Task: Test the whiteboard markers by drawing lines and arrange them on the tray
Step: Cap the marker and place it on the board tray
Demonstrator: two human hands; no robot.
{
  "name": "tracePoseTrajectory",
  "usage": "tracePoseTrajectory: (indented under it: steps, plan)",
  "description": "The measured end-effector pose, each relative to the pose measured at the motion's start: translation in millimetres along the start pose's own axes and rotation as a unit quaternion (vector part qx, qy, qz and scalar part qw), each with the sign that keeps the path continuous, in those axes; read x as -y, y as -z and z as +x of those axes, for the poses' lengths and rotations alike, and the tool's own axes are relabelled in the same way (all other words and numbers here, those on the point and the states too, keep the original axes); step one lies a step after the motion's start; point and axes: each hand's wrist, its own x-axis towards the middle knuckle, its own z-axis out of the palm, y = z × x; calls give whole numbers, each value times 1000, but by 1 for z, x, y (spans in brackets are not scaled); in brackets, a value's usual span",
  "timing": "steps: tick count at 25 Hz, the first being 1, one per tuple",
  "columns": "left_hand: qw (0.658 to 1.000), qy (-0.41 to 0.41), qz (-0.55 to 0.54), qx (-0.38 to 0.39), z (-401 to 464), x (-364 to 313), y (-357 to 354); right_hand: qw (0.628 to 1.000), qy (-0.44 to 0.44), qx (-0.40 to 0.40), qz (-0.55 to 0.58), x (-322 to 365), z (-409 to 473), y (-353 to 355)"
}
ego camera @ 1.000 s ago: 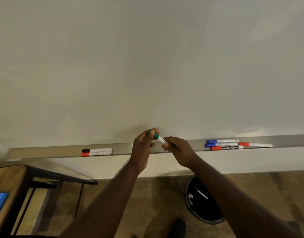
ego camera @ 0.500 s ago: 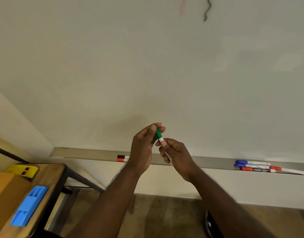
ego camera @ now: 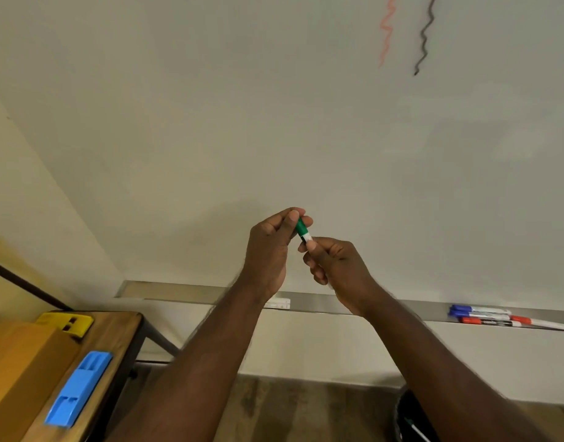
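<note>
Both hands up in front of the whiteboard (ego camera: 210, 129), higher against it than half a second ago. Left hand (ego camera: 269, 250) pinching the green cap of the green marker (ego camera: 302, 228), right hand (ego camera: 336, 269) closed round its white barrel. Thin dark gap showing between cap and barrel, absent a moment back. More of the red squiggle (ego camera: 385, 30) and black squiggle (ego camera: 424, 36) now visible up top. Four markers (ego camera: 497, 319) lying on the tray (ego camera: 338, 306), far right.
</note>
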Motion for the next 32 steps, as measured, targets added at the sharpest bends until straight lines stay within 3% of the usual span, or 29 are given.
tracePoseTrajectory:
  steps: [3, 5, 7, 8, 10, 12, 17, 21, 27, 32]
  plan:
    - [997, 3, -36, -68, -3, 3, -8, 965, 122, -85, -217, -2, -1, -9]
    - [997, 6, -29, -77, -6, 7, -17, 938, 160, -128, -279, 0, -4, -12]
    - [995, 10, -74, -65, -1, 4, -19, 961, 120, -116, -220, -2, -7, -6]
    - [988, 8, -130, -78, 8, -3, -13, 985, 65, -86, -134, -4, -14, -1]
    - [973, -23, -199, -111, 34, -27, 10, 998, -25, -54, -11, -13, -33, 9]
    - [979, -60, -164, -100, 49, -51, 26, 996, -29, -78, -10, -20, -46, 16]
    - [990, -83, -105, -46, 41, -58, -3, 990, 48, -132, -33, 3, -28, 28]
    - [987, -156, -43, -15, 50, -72, -22, 979, 125, -157, -44, 35, -5, 53]
    - [952, -291, 98, 5, 77, -122, -69, 921, 304, -238, -52, 104, 30, 95]
    - [922, -370, 114, 14, 112, -145, -104, 879, 399, -259, -37, 146, 55, 126]
